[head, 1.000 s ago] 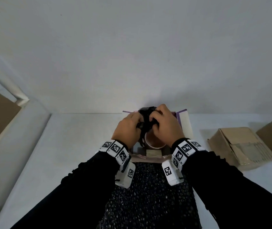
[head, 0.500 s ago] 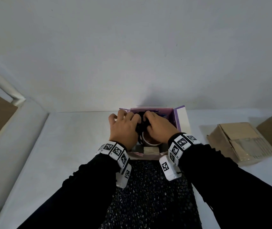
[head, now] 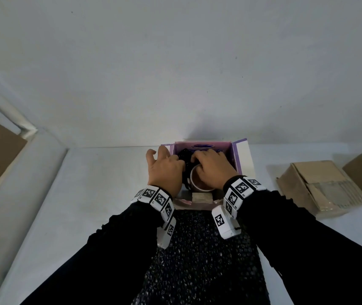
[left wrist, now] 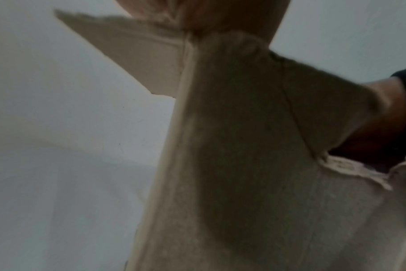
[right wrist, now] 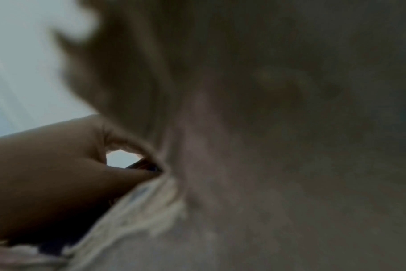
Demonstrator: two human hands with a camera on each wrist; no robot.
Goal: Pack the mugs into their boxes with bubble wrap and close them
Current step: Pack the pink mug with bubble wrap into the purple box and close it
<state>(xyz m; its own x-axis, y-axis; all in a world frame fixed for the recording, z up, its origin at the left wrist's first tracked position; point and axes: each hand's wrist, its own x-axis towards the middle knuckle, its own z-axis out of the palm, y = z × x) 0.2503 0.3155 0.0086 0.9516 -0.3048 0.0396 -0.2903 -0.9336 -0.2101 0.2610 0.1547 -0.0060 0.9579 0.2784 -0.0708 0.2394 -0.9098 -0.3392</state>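
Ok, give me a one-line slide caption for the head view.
Both hands tuck dark bubble wrap beside a mug inside the open purple box.

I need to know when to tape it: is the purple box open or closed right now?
Open. The purple box has its flaps up, and the mug shows inside under both hands.

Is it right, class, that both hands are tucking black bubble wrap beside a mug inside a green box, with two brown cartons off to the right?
Not quite. The box is purple, as the head view shows. The rest stands: both hands, black bubble wrap, mug, two brown cartons right.
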